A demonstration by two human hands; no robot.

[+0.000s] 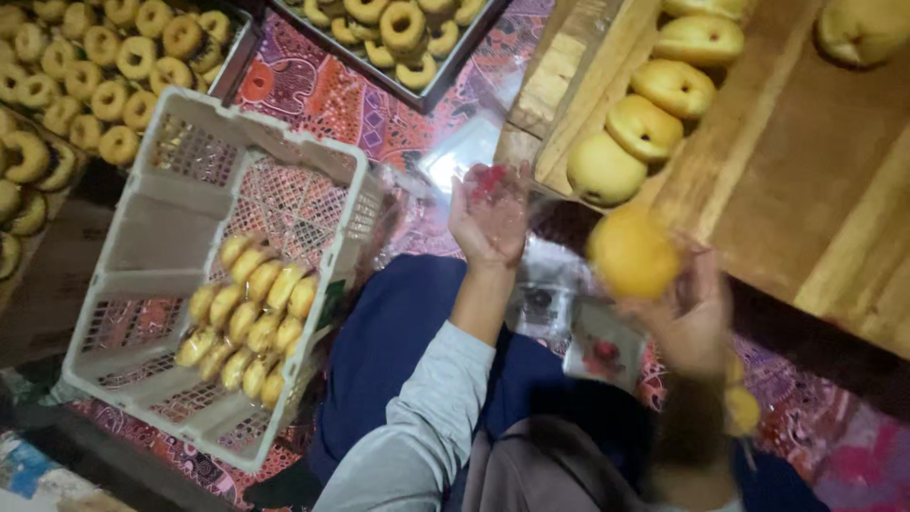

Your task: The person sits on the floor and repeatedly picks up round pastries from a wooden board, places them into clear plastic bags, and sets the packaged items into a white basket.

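My left hand (490, 216) is raised palm up over the patterned mat, with a clear plastic bag with a red mark draped on its fingers. My right hand (684, 315) is blurred and holds a round golden doughnut (631, 253) just below the wooden board (806, 171). A row of plain doughnuts (645, 125) lies along the board's left edge. A white plastic crate (142, 237) to my left holds several bagged doughnuts (248, 313) stacked in rows.
Metal trays of ring doughnuts sit at the top left (104, 66) and top centre (398, 33). Small plastic bags (603, 349) lie on my lap and the red patterned mat (332, 95). My legs in blue cloth fill the lower middle.
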